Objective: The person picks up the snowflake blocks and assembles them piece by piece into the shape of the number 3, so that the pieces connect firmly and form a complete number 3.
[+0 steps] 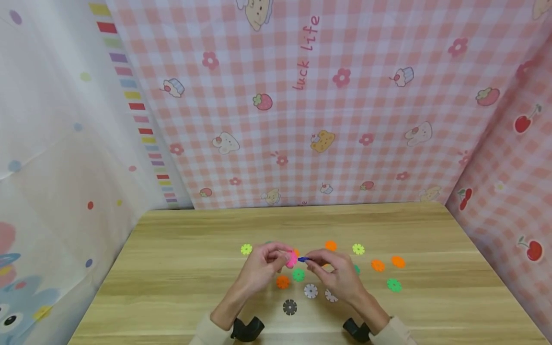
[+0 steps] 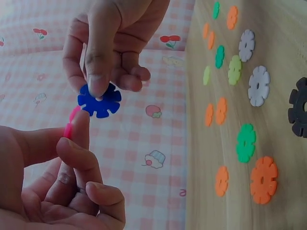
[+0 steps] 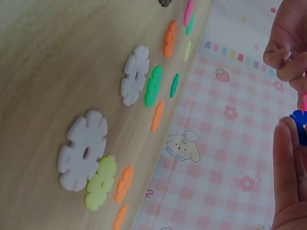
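Note:
A pink notched plastic disc (image 1: 292, 259) is pinched between the thumb and fingers of my left hand (image 1: 258, 268). My right hand (image 1: 340, 278) pinches a blue notched disc (image 2: 110, 105) by its edge, thumb on its face. Both discs are held up above the table, with the blue one right at the pink one's rim. In the left wrist view the pink disc (image 2: 67, 130) is seen edge-on, mostly hidden by fingers. Only part of the blue disc (image 3: 302, 129) shows at the right border of the right wrist view.
Loose notched discs lie about the wooden table (image 1: 172, 278): several orange (image 1: 282, 282), several green (image 1: 394, 285), yellow (image 1: 358, 249), grey-white (image 1: 310, 291) and one dark grey (image 1: 290, 307). A pink disc (image 3: 188, 13) lies there too. Patterned cloth (image 1: 276, 124) hangs behind the table.

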The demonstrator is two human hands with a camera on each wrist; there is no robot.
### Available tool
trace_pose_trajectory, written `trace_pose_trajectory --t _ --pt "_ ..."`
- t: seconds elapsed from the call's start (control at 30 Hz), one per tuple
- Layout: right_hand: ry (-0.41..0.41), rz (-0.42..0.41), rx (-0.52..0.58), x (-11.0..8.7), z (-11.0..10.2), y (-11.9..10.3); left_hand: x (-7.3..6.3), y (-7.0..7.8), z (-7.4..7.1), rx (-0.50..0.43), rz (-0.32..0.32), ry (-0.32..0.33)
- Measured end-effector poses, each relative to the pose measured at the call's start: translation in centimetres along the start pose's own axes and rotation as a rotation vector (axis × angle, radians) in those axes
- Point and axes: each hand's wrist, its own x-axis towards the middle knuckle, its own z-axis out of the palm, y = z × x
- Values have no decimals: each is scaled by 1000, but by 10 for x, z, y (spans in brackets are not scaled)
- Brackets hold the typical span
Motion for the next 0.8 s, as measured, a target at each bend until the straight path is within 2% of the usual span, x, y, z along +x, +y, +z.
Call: trace_pose_trajectory --t 0.23,0.5,0.67,0.8 --pt "-20 8 4 1 3 -5 -1 -1 2 0 -1 -21" --pt "-44 0 -58 3 -1 -6 -4 -3 -2 106 41 -60" --pt "-73 -18 -36 3 -2 -5 -5 -5 -3 141 74 -69" --pt "-83 -33 -13 1 -3 -2 -6 -4 -4 135 69 -71"
